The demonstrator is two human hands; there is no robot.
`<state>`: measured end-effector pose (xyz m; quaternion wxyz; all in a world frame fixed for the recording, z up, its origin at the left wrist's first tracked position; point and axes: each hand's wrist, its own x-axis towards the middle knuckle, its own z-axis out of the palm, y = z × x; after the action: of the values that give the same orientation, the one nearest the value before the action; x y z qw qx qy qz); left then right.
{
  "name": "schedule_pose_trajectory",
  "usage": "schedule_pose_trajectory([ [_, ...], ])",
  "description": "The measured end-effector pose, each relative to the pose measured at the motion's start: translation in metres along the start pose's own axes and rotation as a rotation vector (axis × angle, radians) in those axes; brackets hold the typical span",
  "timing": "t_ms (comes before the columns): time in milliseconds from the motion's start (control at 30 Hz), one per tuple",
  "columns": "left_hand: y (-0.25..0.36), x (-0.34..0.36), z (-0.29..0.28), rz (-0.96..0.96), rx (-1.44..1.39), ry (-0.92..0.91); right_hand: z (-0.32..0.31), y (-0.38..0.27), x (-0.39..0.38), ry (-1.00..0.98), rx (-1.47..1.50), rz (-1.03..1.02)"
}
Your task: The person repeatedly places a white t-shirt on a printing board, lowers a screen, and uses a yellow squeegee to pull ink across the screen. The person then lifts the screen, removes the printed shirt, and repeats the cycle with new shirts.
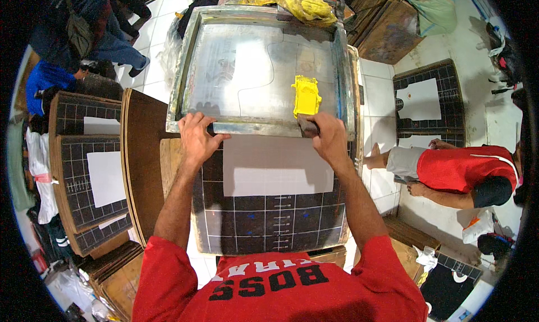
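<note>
A screen printing frame (pixel 261 126) with worn, ink-stained wooden rims is in front of me, over a dark gridded board (pixel 255 224). Its pale mesh (pixel 216 69) carries a bright yellow patch of ink (pixel 306 97) on the right. My left hand (pixel 196 135) is closed over the near rim at its left corner, thumb stretched along the rim. At the right part of that rim my right hand (pixel 330 135) is closed, beside a small dark block (pixel 307 125); its fingertips are partly hidden. A white sheet (pixel 278 173) lies on the board, its far part covered by the frame.
Gridded boards with white sheets (pixel 106 179) are stacked at my left, next to a brown upright panel (pixel 141 159). On the right, a person in red (pixel 463 170) is beside another gridded board (pixel 455 92). Yellow plastic (pixel 295 2) lies beyond the frame.
</note>
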<state>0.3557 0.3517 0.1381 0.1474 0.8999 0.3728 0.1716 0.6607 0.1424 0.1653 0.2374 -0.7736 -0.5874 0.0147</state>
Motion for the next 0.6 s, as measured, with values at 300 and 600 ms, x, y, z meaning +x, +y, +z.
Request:
schedule_pose_trajectory([
  [300, 0.044, 0.079, -0.154, 0.260, 0.075, 0.149, -0.097, -0.040, 0.079, 0.539, -0.225, -0.009],
  [600, -0.178, -0.035, -0.155, -0.319, -0.104, 0.619, -0.204, -0.046, 0.194, 0.630, -0.308, 0.005],
])
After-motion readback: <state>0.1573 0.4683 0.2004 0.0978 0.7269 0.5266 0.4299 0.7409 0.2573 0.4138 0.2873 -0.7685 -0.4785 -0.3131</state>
